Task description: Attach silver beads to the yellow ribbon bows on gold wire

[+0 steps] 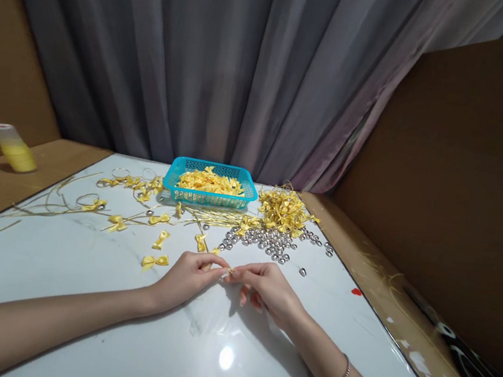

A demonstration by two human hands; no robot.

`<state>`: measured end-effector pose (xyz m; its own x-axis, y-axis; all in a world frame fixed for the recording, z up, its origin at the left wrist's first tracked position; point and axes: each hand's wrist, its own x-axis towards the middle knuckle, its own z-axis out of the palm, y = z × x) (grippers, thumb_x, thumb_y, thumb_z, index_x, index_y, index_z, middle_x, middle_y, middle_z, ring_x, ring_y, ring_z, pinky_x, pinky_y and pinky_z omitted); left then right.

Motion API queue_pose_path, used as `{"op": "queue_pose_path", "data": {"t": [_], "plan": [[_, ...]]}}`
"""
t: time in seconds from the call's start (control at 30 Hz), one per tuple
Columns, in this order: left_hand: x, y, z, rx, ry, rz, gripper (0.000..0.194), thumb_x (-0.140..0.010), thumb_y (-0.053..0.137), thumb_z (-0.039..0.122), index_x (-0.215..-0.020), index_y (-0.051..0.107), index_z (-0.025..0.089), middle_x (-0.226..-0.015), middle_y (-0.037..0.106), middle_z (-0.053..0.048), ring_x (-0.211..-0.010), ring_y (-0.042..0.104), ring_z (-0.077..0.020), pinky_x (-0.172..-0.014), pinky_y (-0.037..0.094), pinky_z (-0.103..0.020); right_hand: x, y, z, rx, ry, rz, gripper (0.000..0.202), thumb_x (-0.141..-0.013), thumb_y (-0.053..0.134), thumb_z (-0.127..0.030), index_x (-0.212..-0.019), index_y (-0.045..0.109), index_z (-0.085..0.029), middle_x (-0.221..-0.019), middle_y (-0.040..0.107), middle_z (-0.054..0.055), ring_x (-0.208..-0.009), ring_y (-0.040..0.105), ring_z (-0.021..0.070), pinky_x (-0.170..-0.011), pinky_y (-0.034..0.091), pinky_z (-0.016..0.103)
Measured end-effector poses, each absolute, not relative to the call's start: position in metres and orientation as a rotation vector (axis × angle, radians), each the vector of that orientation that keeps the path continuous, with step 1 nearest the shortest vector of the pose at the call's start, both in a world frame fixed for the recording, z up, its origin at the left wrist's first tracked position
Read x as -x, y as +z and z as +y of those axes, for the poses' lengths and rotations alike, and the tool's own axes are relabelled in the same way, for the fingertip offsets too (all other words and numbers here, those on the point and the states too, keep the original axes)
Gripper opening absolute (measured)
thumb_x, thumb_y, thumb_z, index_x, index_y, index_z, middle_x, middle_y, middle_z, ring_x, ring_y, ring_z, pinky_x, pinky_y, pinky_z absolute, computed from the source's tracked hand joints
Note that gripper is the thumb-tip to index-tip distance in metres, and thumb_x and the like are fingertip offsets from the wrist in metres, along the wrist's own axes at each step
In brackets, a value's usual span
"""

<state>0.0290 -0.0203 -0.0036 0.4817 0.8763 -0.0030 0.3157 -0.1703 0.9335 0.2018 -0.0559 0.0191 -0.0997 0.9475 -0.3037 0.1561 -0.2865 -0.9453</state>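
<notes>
My left hand (193,275) and my right hand (268,285) meet over the middle of the white table, fingertips nearly touching. Both hands pinch a small yellow ribbon piece (230,271), mostly covered by the fingers. Just left of my left hand lie loose yellow bows (155,261). Beyond the hands are a pile of silver rings or beads (272,242), a bundle of gold wire strands (209,215) and a heap of yellow bows with gold ties (283,211).
A blue basket (208,200) of yellow bows stands at the back, before a grey curtain. More bows on gold wires (116,222) lie at left. A clear container with yellow contents (18,153) is farther left; black-handled scissors (466,359) lie at right.
</notes>
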Motion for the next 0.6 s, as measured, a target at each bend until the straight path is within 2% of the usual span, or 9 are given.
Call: {"op": "queue_pose_path", "data": {"t": [0.23, 0.33, 0.43, 0.6], "plan": [[-0.0292, -0.0079, -0.0173, -1.732, 0.673, 1.026, 0.031, -0.077, 0.053, 0.042, -0.082, 0.068, 0.015, -0.053, 0.035, 0.005, -0.052, 0.027, -0.0106, -0.049, 0.021, -0.023, -0.1973, 0.0198, -0.0564, 1.583, 1.365, -1.281, 0.014, -0.072, 0.055, -0.018, -0.071, 0.068, -0.012, -0.054, 0.062, 0.0, -0.037, 0.05, 0.0063, -0.031, 0.027, 0.016], [-0.029, -0.008, -0.0166, -1.741, 0.683, 1.018, 0.031, -0.076, 0.054, 0.042, -0.082, 0.067, 0.015, -0.052, 0.03, 0.006, -0.052, 0.027, -0.0107, -0.049, 0.021, -0.023, -0.1977, 0.02, -0.0566, 1.62, 1.332, -1.306, 0.014, -0.075, 0.057, -0.021, -0.074, 0.068, -0.011, -0.043, 0.056, -0.003, -0.031, 0.04, 0.0045, -0.031, 0.025, 0.016], [-0.0291, -0.0065, -0.0169, -1.751, 0.69, 1.021, 0.03, -0.077, 0.053, 0.042, -0.082, 0.067, 0.015, -0.051, 0.024, 0.007, -0.051, 0.026, -0.0108, -0.05, 0.021, -0.023, -0.1985, 0.0211, -0.0568, 1.637, 1.294, -1.332, 0.015, -0.076, 0.057, -0.022, -0.075, 0.067, -0.011, -0.041, 0.055, -0.003, -0.029, 0.034, 0.0037, -0.032, 0.024, 0.017], [-0.0299, -0.0044, -0.0186, -1.772, 0.675, 1.024, 0.03, -0.077, 0.054, 0.042, -0.081, 0.066, 0.015, -0.052, 0.026, 0.007, -0.052, 0.026, -0.0105, -0.05, 0.021, -0.023, -0.1968, 0.0169, -0.0576, 1.654, 1.088, -1.432, 0.014, -0.075, 0.055, -0.018, -0.074, 0.067, -0.012, -0.046, 0.058, -0.001, -0.034, 0.043, 0.0067, -0.037, 0.031, 0.018]]}}
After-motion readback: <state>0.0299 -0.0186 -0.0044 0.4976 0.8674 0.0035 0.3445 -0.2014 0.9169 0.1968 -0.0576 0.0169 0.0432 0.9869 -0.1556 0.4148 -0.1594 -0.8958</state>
